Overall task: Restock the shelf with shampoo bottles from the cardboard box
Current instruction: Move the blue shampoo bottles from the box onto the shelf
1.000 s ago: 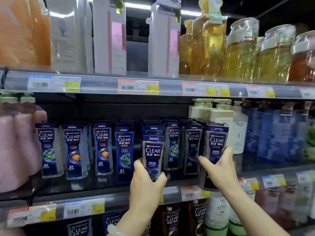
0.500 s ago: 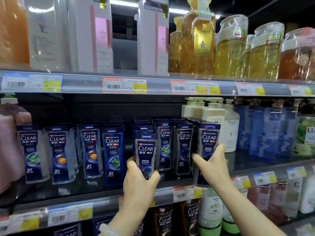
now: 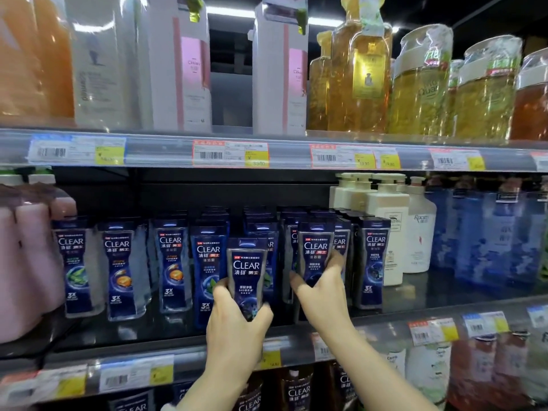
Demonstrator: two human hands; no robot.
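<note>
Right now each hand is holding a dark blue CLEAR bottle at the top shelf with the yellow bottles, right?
Not quite. The left hand and right hand each hold a dark blue CLEAR bottle, but at the middle shelf, below the yellow bottles. The head view shows it.

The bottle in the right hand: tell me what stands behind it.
More dark CLEAR bottles in rows behind the bottle that the right hand grips; how many is hidden.
</note>
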